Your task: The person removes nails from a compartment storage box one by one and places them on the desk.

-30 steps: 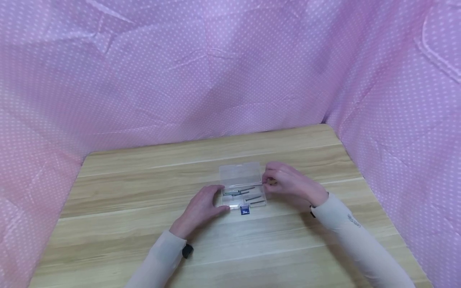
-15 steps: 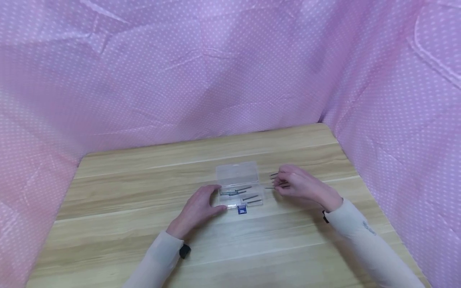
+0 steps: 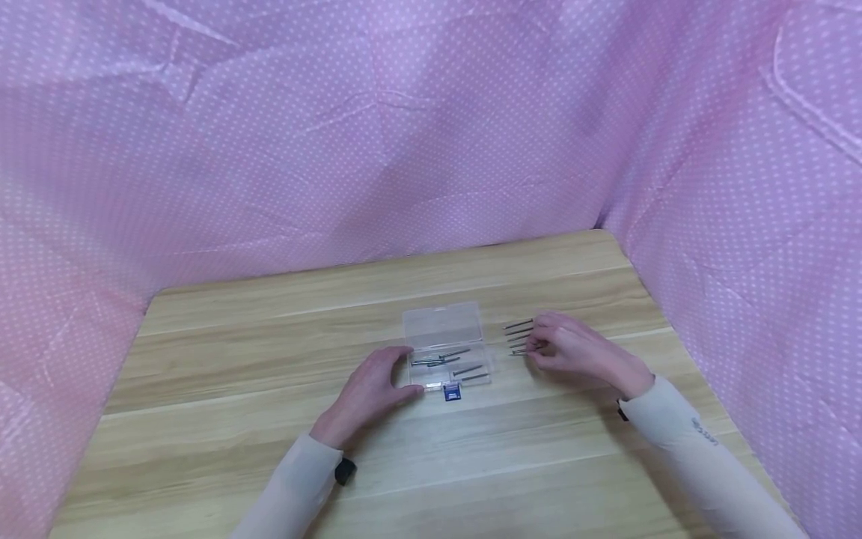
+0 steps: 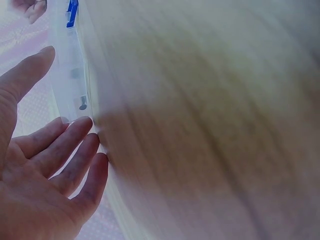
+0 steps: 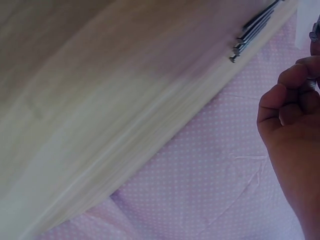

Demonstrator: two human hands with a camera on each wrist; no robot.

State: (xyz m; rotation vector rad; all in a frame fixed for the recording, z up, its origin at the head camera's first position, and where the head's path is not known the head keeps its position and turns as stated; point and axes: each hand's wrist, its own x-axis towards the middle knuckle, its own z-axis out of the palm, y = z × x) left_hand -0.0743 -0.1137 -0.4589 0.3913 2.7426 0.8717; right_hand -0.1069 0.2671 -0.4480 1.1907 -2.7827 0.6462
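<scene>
A clear plastic box lies with its lid folded back on the table in the head view, several metal nails inside it. A blue latch is on its front side. My left hand rests at the box's left end, thumb and fingers spread and mostly straight, touching it. To the right of the box, my right hand pinches a nail low over the table. Beside those fingertips several nails lie in a row, partly hidden by the hand.
The wooden table has a rounded far right corner. Pink dotted cloth hangs behind it and along its sides.
My right hand has moved rightward from the box's right edge to the row of nails, which it uncovers in part. The left hand stays at the box.
</scene>
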